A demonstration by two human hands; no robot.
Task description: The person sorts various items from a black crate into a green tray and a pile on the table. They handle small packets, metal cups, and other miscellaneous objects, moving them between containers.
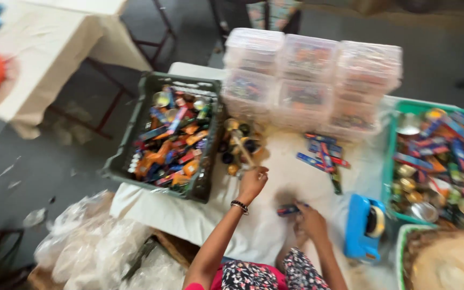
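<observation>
My left hand (252, 182) is raised over the white-covered table (275, 177), its fingers pinched on a thin stick (241, 149) that slants up toward a cluster of small round tins (237, 145). A dark beaded bracelet sits on that wrist. My right hand (310, 219) rests lower on the cloth, fingers closed on a small red and blue packet (288, 209). Several more blue and red packets (322, 156) lie loose in the middle of the table. The picture is blurred by motion.
A dark green crate (135, 145) full of colourful packets stands at the left. A teal crate (390, 156) of similar items is at the right. Stacked clear lidded boxes (307, 80) line the back. A blue tape dispenser (363, 225) sits near my right hand. Plastic bags (92, 241) lie on the floor.
</observation>
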